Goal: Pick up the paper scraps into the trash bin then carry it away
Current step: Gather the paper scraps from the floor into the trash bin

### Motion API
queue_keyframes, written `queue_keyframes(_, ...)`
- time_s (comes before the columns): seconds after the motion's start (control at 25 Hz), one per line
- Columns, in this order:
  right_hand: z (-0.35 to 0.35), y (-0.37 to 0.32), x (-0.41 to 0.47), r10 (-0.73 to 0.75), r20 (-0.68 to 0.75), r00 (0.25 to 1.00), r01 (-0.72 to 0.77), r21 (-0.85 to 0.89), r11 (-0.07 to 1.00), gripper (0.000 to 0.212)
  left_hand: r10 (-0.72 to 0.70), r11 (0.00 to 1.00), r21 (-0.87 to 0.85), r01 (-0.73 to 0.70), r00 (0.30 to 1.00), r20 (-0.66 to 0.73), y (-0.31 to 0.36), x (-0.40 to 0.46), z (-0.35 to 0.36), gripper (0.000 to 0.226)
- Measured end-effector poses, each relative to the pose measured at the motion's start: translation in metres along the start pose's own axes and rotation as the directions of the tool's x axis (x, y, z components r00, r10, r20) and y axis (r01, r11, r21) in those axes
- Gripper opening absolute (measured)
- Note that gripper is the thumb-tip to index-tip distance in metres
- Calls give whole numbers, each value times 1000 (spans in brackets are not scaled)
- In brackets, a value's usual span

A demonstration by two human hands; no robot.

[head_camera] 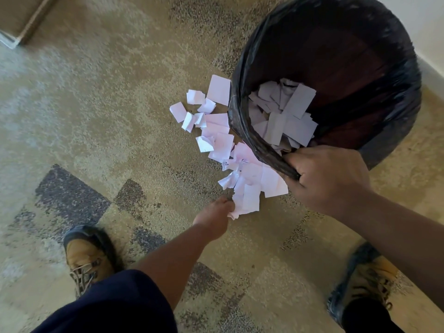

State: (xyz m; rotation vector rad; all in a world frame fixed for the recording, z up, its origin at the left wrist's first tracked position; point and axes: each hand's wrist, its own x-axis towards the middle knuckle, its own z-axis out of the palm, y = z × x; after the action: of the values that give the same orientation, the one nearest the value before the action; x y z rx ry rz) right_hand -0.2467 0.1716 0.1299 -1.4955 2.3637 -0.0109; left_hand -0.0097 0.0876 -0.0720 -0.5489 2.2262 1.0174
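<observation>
The right hand [329,181] is curled tightly over the near rim of the trash bin [355,56], thumb and fingers pinching the black plastic liner [242,121] where it folds over the edge; the fingertips are hidden inside the fold. The bin is tilted toward the camera, its mouth open to view, with a pile of white paper pieces [283,116] lying in its bottom. The far side of the bin runs out of the top of the view.

The left hand [216,215] reaches down to the floor at the near end of the loose paper scraps [223,140]. Its fingers are bent into the nearest scraps, though the paper covers the fingertips, so I cannot tell whether they have closed on any piece. The scraps lie spread on the carpet [120,116] in a trail just beside the bin's left side, the nearest ones partly hidden under the bin's rim and the right hand. Faint marks show on a few scraps, too small to read.

The carpet is tan and mottled, with darker grey patches in blocks near the feet. A tan laced shoe [84,258] stands at the lower left and another shoe [365,277], blurred, at the lower right. Dark trouser legs are cut off by the bottom edge. A pale wall [430,25] with a baseboard runs along the upper right corner.
</observation>
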Motion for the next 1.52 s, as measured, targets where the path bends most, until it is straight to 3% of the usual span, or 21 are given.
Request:
queue_keyframes(0.12,-1,-2,1,7,0,1000,-7,9,1000,26,106,990,-92,-111,993,-59,2,1,-27,27)
queue_keyframes(0.24,-1,-3,0,11,24,1000,-11,-3,1000,25,211,977,3,-211,973,-92,23,3,-52,19)
queue_keyframes(0.36,-3,-2,0,16,23,1000,-16,1,1000,23,159,977,156,-142,982,-104,43,22,-67,23)
queue_keyframes(0.52,-2,-3,1,23,11,1000,-23,-9,1000,21,-1,976,217,14,998,-60,50,53,-79,32)
queue_keyframes(0.68,-3,-2,0,29,1,1000,-29,-5,1000,24,42,967,255,-14,994,-104,39,60,-67,24)
queue_keyframes(0.8,-1,-1,-1,16,-11,1000,-16,7,1000,25,9,999,51,0,986,-169,32,48,-64,19)
queue_keyframes(0.96,1,1,-1,5,-12,1000,-4,15,1000,30,-63,967,-256,2,972,-227,41,8,-100,8)
queue_keyframes(1.12,4,4,-2,-17,1,1000,17,-7,1000,23,21,949,-301,-89,974,-224,87,-67,-194,7)
queue_keyframes(1.2,2,2,-1,-25,-33,999,24,-30,999,30,145,896,-372,-241,952,-269,117,-98,-243,11)
queue_keyframes(1.24,1,0,0,-25,-67,997,23,-36,999,30,227,864,-359,-352,910,-346,131,-103,-260,11)
queue_keyframes(1.32,2,0,-1,-29,-79,996,24,-62,998,21,381,855,-155,-494,804,-457,157,-86,-275,8)
queue_keyframes(1.4,5,1,-2,-11,-45,999,8,-66,998,22,517,851,154,-501,752,-410,177,-46,-272,6)
queue_keyframes(1.52,11,3,-2,2,-71,997,-6,-60,998,25,472,817,459,-349,862,-184,181,6,-260,18)
